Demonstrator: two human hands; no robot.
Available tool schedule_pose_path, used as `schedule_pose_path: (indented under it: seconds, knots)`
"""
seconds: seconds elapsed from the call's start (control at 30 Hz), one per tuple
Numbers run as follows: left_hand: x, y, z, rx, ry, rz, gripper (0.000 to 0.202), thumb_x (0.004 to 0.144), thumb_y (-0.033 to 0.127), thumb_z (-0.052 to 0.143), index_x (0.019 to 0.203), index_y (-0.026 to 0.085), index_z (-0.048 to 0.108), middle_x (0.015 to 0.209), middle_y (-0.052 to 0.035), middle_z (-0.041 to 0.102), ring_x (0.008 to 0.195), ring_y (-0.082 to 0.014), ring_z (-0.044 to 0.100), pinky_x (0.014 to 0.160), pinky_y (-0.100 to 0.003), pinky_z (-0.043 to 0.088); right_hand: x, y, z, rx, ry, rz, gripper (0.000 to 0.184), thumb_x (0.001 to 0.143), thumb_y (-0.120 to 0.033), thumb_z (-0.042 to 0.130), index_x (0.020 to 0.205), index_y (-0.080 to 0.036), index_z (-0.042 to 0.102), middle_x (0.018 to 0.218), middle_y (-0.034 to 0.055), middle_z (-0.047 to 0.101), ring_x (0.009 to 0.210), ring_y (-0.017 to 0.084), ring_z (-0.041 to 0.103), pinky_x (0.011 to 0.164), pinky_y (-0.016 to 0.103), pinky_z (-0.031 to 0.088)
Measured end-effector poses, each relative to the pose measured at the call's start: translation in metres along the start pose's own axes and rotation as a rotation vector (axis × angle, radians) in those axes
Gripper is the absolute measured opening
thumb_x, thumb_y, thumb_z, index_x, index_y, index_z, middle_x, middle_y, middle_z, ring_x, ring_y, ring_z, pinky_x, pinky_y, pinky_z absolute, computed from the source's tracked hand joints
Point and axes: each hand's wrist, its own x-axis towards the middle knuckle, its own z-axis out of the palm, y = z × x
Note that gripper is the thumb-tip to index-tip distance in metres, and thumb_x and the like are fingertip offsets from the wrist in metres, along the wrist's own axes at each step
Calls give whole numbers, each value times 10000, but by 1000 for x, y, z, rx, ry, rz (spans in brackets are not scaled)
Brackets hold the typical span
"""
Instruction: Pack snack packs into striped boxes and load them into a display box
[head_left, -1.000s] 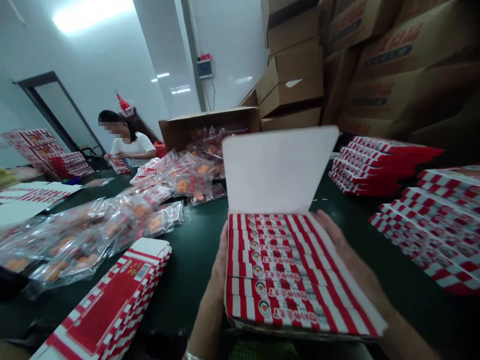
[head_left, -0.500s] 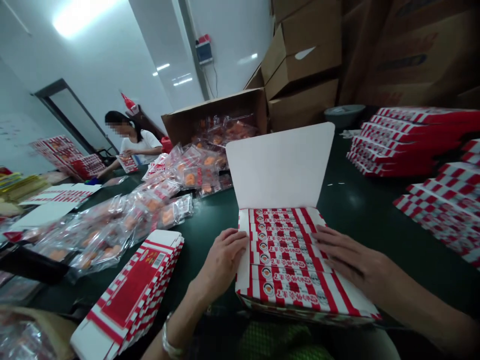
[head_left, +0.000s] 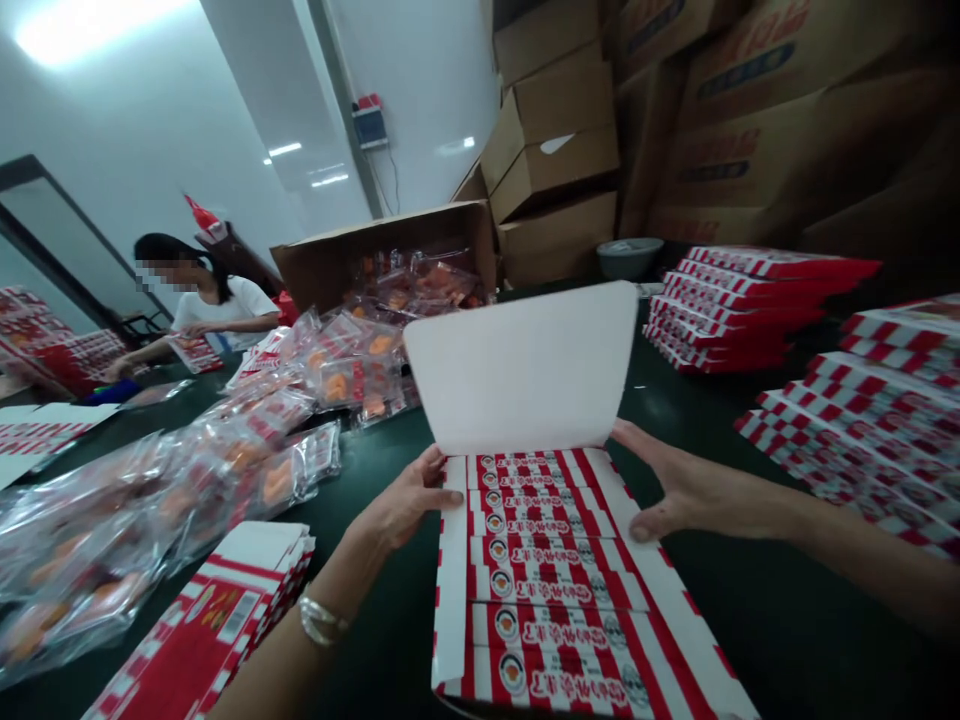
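Note:
An open red-and-white striped carton (head_left: 555,580) lies on the dark green table in front of me, filled with rows of red-labelled packets. Its white lid (head_left: 525,365) stands up at the far side. My left hand (head_left: 405,500) rests on the carton's left side flap near the hinge, fingers curled against the flap. My right hand (head_left: 675,485) presses the right side flap near the hinge, fingers stretched out flat. Neither hand holds anything loose.
A stack of flat striped cartons (head_left: 210,630) lies at my near left. Clear bags of orange snacks (head_left: 225,450) spread across the left, spilling from a brown box (head_left: 375,255). Filled cartons (head_left: 847,400) are stacked on the right. Brown shipping boxes (head_left: 555,150) rise behind. Another person (head_left: 202,300) sits far left.
Both hands slid from the carton's top rows outward and toward the hinge, onto the side flaps. The view shifted, so the carton sits lower and closer.

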Motion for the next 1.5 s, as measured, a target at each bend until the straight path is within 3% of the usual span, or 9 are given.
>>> schedule_pose_path:
  seconds: [0.17, 0.27, 0.43, 0.57, 0.73, 0.9, 1.13, 1.37, 1.5]
  knots:
    - [-16, -4, 11, 695, 280, 355, 247, 704, 334, 740, 913, 230, 661, 1197, -115, 595, 1124, -292, 541, 881, -413, 507, -13, -11, 3, -33, -104, -218, 301, 846, -331, 612, 1139, -283, 661, 1280, 84, 610, 1204, 264, 552, 939, 416, 524]
    - [-28, 7, 14, 1106, 116, 492, 198, 770, 290, 654, 951, 210, 660, 982, -109, 674, 947, -260, 581, 852, -406, 497, -20, -24, -6, -8, -175, -281, 275, 901, -219, 467, 1029, -266, 706, 1095, 54, 697, 1043, 192, 642, 893, 335, 545]
    - [-38, 54, 12, 1231, -201, 248, 403, 828, 137, 455, 1181, 230, 625, 1186, -92, 667, 1034, -234, 622, 898, -359, 471, -33, -74, -22, -63, -417, -111, 425, 894, -379, 526, 1309, -295, 567, 1122, 24, 703, 952, 232, 682, 792, 330, 574]
    - [-52, 78, 43, 1249, -311, 46, 418, 791, 415, 627, 1158, 217, 648, 1053, -83, 715, 929, -257, 665, 846, -368, 498, -58, -119, 1, -259, -343, -132, 406, 773, -468, 696, 1118, -253, 697, 1147, 96, 679, 990, 287, 665, 795, 381, 574]
    - [-88, 26, 101, 1424, -72, 312, 605, 757, 500, 677, 1294, 245, 564, 1294, -142, 577, 1242, -378, 472, 1044, -542, 331, -87, -121, 46, -327, -20, -238, 159, 833, -284, 651, 950, -214, 733, 1114, 107, 693, 1059, 286, 639, 864, 439, 565]
    - [-107, -26, 112, 1579, 119, 453, 581, 864, 411, 585, 1408, 287, 425, 1447, -139, 432, 1345, -378, 348, 1100, -561, 242, -109, -105, 72, -257, 257, -281, 273, 905, -184, 534, 1140, -198, 672, 1199, 99, 672, 1183, 274, 576, 938, 470, 541]
    - [-109, -11, 111, 1402, 92, 382, 433, 904, 476, 495, 1288, 290, 567, 1398, -102, 514, 1338, -336, 389, 1102, -554, 279, -118, -101, 76, -242, 303, -321, 415, 892, -184, 566, 1305, -222, 560, 1266, 96, 633, 1241, 280, 528, 954, 475, 531]
    - [-106, -43, 114, 1393, 238, 485, 347, 913, 369, 530, 1254, 341, 589, 1332, -61, 596, 1304, -327, 458, 1079, -540, 318, -111, -98, 76, -258, 326, -313, 321, 882, -141, 555, 1148, -296, 646, 1147, 37, 704, 1155, 259, 601, 1031, 562, 409]
    - [-102, -35, 111, 1354, 264, 518, 307, 909, 330, 542, 1203, 318, 631, 1267, -66, 644, 1271, -321, 498, 1046, -507, 372, -108, -90, 80, -238, 400, -345, 350, 872, -106, 536, 1152, -286, 643, 1141, 48, 706, 1138, 239, 614, 1010, 519, 453]
